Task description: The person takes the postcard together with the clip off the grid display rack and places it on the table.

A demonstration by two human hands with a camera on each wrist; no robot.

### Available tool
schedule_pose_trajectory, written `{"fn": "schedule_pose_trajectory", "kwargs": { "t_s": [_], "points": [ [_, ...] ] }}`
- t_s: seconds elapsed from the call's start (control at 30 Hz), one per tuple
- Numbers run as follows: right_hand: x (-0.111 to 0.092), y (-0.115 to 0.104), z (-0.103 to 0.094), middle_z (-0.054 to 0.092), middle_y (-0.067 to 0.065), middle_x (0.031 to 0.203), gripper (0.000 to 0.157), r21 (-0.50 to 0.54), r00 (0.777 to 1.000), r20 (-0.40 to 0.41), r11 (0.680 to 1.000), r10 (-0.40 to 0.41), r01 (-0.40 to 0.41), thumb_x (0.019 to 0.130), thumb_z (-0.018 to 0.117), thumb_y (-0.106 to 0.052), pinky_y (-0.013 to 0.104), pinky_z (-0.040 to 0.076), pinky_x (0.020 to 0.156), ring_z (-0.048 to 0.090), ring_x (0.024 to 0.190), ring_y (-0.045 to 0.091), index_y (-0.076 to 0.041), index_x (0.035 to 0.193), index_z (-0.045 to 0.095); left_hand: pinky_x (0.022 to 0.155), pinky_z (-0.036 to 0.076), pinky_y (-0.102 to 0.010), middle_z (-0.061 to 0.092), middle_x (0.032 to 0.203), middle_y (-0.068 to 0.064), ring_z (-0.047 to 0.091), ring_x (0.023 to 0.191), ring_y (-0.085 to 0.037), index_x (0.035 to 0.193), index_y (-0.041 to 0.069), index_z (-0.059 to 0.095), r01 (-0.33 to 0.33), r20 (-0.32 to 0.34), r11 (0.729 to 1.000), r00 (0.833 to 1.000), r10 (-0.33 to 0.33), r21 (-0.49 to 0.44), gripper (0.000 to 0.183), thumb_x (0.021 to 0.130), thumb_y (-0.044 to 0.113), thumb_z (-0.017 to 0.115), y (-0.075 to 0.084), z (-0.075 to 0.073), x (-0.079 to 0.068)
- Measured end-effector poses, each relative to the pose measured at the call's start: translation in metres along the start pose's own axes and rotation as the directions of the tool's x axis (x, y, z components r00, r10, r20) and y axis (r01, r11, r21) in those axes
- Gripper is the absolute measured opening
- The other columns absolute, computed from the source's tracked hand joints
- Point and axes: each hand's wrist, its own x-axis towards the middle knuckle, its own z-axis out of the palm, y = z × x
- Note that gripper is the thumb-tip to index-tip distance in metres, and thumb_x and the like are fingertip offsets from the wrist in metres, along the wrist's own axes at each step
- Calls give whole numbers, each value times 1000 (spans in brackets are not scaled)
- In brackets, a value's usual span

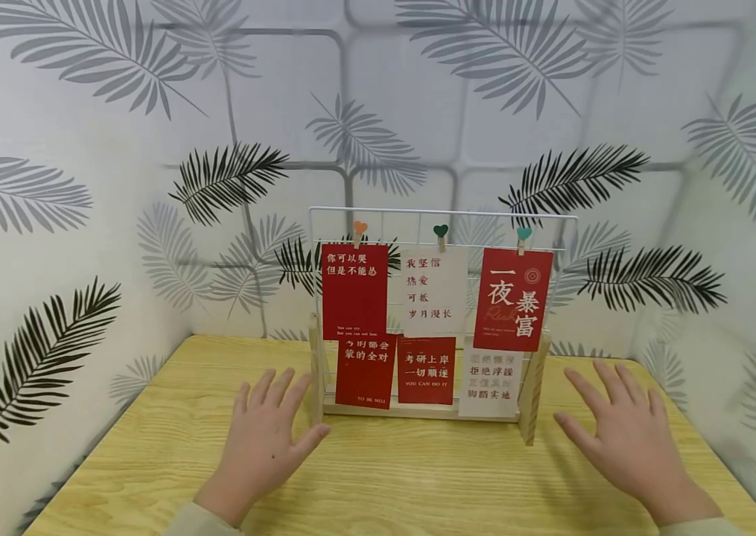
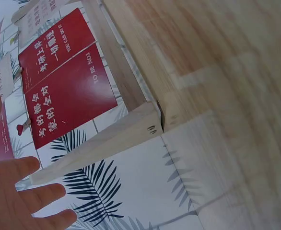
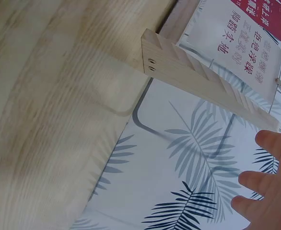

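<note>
A white wire grid rack [image 1: 445,214] on a wooden base [image 1: 418,412] stands on the table, hung with several red and white cards. Heart-topped clips, one orange [image 1: 360,228], one dark green [image 1: 441,231] and one teal [image 1: 523,234], pin the upper row. Below them hang a red card [image 1: 426,372] and a white card [image 1: 488,380]. My left hand [image 1: 264,439], fingers spread, is just left of the rack's wooden side post [image 2: 107,139]. To the right of the other post [image 3: 203,79], my right hand [image 1: 626,439] is likewise spread. Both hands hold nothing.
The wood-grain table [image 1: 404,484] extends under both hands toward the front. Close behind the rack rises a wall [image 1: 411,97] with grey and black leaf patterns, and it continues along the left and right sides.
</note>
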Motion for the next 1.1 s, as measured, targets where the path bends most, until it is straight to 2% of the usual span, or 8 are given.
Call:
{"fn": "schedule_pose_trajectory", "kwargs": {
  "t_s": [0.3,0.5,0.87,1.1],
  "points": [
    [4,1,-5,32,27,154,67,40,1000,-17,999,-11,12,98,57,-54,78,16,102,22,141,54,-16,151,43,111,29,-63,49,149,-13,41,138,-38,149,14,48,-16,-37,993,999,12,-119,71,94,56,64,10,5,1],
    [7,1,-6,34,27,153,64,79,998,-51,997,-24,28,99,59,-50,76,19,101,24,141,52,-14,150,44,109,34,-59,53,145,-8,46,135,-33,147,12,50,-35,-68,976,997,20,-214,67,95,50,65,20,6,6],
    [14,-2,-11,33,27,154,62,136,996,-77,990,-33,44,100,60,-46,74,19,103,22,142,52,-14,151,45,110,34,-57,52,147,-3,46,135,-30,150,13,47,-30,-33,927,999,19,-373,64,98,48,61,46,3,17],
    [19,-7,-18,34,27,154,62,158,993,-108,986,-41,58,99,61,-45,73,21,103,25,141,52,-18,152,45,111,33,-56,52,146,-2,46,135,-28,150,12,47,-50,-26,919,999,43,-392,67,99,56,54,62,1,24]
  ]
}}
